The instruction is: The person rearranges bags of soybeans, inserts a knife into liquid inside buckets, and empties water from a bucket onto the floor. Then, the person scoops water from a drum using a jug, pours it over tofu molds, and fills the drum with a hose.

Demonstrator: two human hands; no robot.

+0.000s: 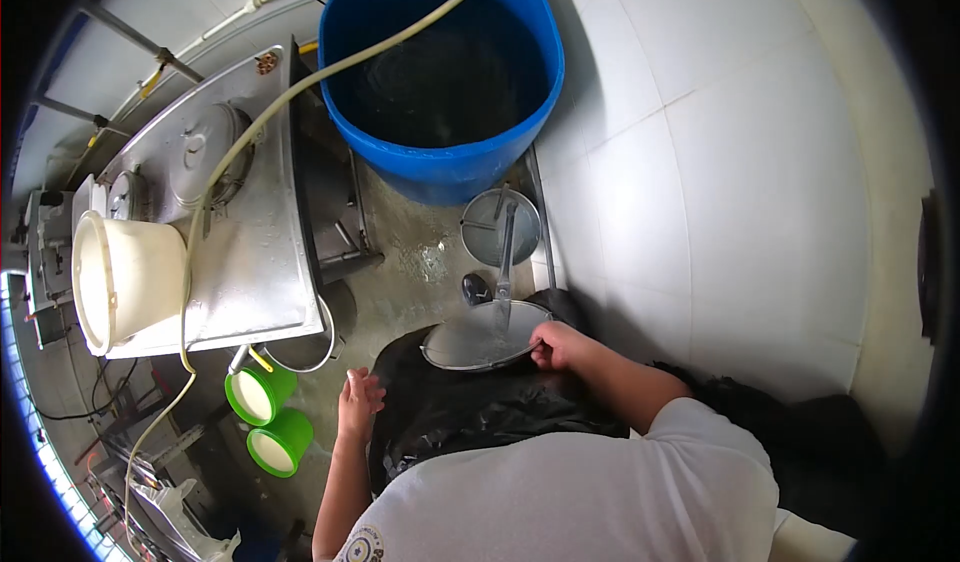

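My right hand [552,346] grips the rim of a round, shallow metal vessel or lid [470,340], held tilted in front of my black apron [500,402]. The left part of this round piece is blurred. From it a narrow grey, shiny strip [506,252] reaches to a round grey container [482,234] on the floor; I cannot tell whether it is a handle or water. My left hand [360,404] is raised at my left side, fingers loosely bent and holding nothing. It is apart from the round piece, near two green buckets.
A large blue tub [440,167] of water stands ahead, with a pale hose [300,84] across it. A steel table [255,262] at left bears a white bucket [145,280] and a lidded pot [205,152]. Green buckets [284,429] sit below; a tiled wall [720,182] stands right.
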